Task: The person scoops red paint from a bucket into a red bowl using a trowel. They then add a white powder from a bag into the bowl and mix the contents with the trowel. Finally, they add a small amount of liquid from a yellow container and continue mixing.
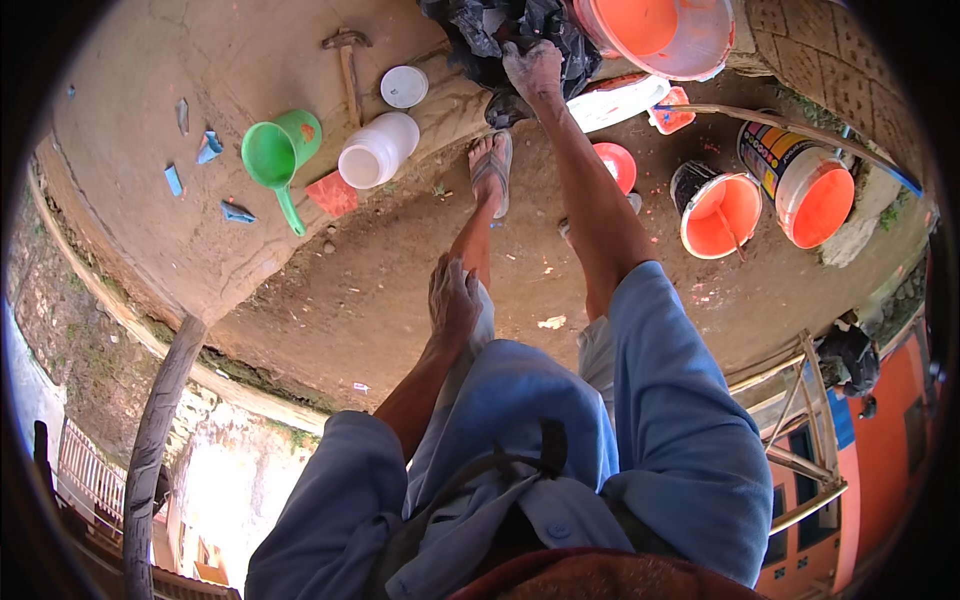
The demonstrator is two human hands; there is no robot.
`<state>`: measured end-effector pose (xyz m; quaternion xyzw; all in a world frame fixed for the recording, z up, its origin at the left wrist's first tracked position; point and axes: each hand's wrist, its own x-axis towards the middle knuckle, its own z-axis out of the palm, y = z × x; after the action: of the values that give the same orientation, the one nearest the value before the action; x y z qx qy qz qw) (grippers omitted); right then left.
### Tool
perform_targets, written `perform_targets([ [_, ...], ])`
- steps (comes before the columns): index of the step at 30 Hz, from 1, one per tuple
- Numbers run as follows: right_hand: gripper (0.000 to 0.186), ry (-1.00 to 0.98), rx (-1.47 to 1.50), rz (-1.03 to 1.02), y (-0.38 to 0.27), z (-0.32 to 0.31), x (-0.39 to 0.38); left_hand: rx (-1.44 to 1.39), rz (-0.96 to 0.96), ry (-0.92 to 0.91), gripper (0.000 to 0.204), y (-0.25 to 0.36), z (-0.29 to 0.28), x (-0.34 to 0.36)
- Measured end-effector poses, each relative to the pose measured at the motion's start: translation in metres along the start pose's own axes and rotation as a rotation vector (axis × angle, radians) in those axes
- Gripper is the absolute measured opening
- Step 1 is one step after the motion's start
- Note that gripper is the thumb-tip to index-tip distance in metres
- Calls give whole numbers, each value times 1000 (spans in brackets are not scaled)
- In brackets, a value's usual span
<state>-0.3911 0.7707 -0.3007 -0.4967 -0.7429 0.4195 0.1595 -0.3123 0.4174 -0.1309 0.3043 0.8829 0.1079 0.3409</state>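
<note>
Right hand (533, 68) stretched out, fingers closing on black bag (520, 30) at the ledge edge — grip not clear. Left hand (452, 300) flat and open on the knee. Three orange-filled buckets (718, 212) — one just beside the bag, two on the ground. One green jug (277, 153), one white jar (378, 150), one lid (404, 87), one hammer (348, 58) on the ledge (200, 240).

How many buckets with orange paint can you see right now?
3. One big bucket at the top edge beside the right hand, one black-rimmed bucket on the ground at right, and one printed bucket lying tipped beside it. Others may be hidden.
</note>
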Motion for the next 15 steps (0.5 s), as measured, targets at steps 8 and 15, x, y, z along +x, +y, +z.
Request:
perform_targets([
  [8,23,-134,368,147,2,-16,-16,-29,-1,-21,37,0,0,-2],
  [15,27,-246,522,232,-2,-57,-36,-21,18,-13,36,4,0,-2],
])
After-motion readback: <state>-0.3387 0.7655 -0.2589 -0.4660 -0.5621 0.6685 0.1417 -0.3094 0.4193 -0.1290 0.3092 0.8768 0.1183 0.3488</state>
